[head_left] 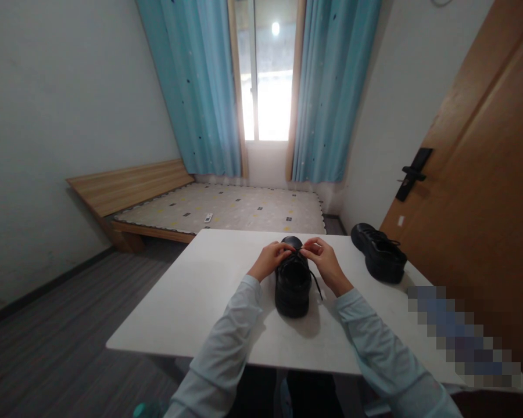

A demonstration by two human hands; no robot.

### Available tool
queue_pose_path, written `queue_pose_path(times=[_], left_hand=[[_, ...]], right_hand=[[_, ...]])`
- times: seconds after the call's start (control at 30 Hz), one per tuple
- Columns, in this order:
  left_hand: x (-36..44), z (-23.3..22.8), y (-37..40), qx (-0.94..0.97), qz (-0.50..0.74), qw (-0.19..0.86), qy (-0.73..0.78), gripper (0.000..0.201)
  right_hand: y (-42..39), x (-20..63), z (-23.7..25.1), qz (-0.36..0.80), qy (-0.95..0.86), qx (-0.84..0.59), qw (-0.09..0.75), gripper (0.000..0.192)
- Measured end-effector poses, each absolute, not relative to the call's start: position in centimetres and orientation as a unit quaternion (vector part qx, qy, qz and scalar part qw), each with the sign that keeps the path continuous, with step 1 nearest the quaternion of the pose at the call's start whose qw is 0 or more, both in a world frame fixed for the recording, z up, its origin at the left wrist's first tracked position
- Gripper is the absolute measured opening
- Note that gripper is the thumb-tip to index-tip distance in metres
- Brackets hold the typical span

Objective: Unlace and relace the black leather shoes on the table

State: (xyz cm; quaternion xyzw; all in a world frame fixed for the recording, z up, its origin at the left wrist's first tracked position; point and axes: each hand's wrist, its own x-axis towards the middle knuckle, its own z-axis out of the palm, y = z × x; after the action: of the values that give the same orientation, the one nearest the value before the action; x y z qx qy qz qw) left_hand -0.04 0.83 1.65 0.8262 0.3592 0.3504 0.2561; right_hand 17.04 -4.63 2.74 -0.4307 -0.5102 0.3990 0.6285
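A black lace-up shoe [293, 290] stands upright on the white table [192, 296], its heel toward me and its toe pointing at the window. My left hand [271, 258] is at the left of the lacing, thumb and fingers pinched together on a shoelace. From the other side my right hand [325, 261] also pinches the lace, close to the left fingertips. One loose shoelace end [317, 284] hangs down along the shoe's right side. The dark lace between my fingers is too small to make out fully.
A second black shoe [379, 253] rests near the table's right edge. A blurred bluish patch [462, 334] covers the near right corner. Beyond the table are a bed [239, 209] with a small white remote [208, 217] and blue curtains [200, 87]. A wooden door [475, 174] stands at right.
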Motion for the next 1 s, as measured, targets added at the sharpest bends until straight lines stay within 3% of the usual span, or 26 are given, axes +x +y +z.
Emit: queue_pose_path(times=[0.3,0.53,0.7,0.9,1.0], left_hand=[[0.0,1.7,0.8,0.824,0.348,0.258,0.364,0.022],[0.0,1.6,0.9,0.826,0.350,0.259,0.358,0.022],[0.0,1.7,0.8,0.828,0.345,0.258,0.359,0.022],[-0.1,2.0,0.5,0.828,0.345,0.258,0.359,0.022],[-0.2,2.0,0.6,0.828,0.343,0.260,0.358,0.023]], right_hand=[[-4.2,17.6,2.7,0.331,-0.538,-0.442,0.637,0.028],[-4.3,19.5,3.2,0.240,-0.686,-0.477,0.494,0.019],[-3.9,20.0,2.8,0.120,-0.727,-0.507,0.448,0.004],[-3.5,20.6,2.2,-0.003,-0.700,-0.543,0.464,0.006],[-3.3,21.2,2.3,0.018,-0.626,-0.589,0.511,0.002]])
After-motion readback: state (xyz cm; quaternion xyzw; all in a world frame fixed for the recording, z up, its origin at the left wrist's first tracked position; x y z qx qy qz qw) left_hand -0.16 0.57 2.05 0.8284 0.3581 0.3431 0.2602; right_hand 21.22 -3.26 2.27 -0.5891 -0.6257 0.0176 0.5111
